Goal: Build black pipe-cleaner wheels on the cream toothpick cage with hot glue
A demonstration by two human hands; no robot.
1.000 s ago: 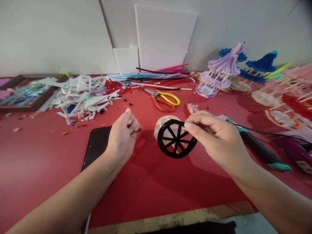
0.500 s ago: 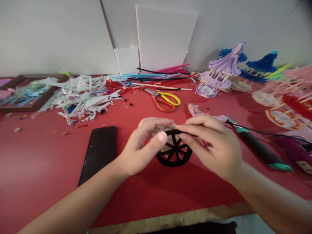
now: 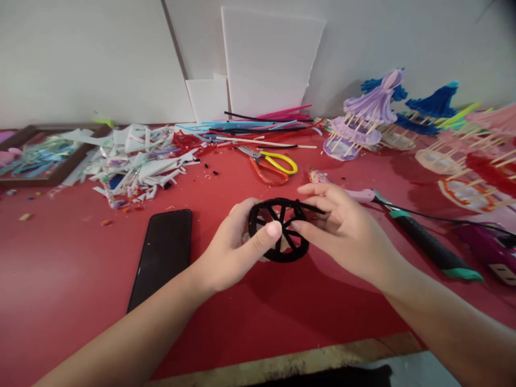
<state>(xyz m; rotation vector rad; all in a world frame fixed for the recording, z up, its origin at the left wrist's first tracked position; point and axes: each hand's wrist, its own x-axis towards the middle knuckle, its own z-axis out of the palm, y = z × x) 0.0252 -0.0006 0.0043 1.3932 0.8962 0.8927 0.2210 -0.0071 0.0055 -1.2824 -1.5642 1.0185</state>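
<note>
A black spoked wheel (image 3: 287,256), made of what looks like fuzzy pipe cleaner, is raised above the red table. My left hand (image 3: 231,244) grips its left side, thumb across the spokes and fingers behind the rim. From the wheel's upper right a loose black end (image 3: 314,207) sticks out toward my right hand (image 3: 350,234). The right thumb touches the wheel near its hub, while the other fingers curve behind the loose end, the index finger stretched out above. Pale material shows behind the spokes; its shape is mostly hidden.
Scissors (image 3: 274,165) lie beyond my hands, before a bundle of coloured pipe cleaners (image 3: 245,128). A phone (image 3: 163,252) and white scraps (image 3: 141,161) are leftward. A glue gun (image 3: 484,242), a black-and-green handled tool (image 3: 427,242) and tiered carousel-like models (image 3: 373,105) stand rightward.
The wheel has risen slightly, shifted left and turned to face me more. My right fingers have loosened from their pinch at the top rim and spread; my left thumb now lies across the spokes.
</note>
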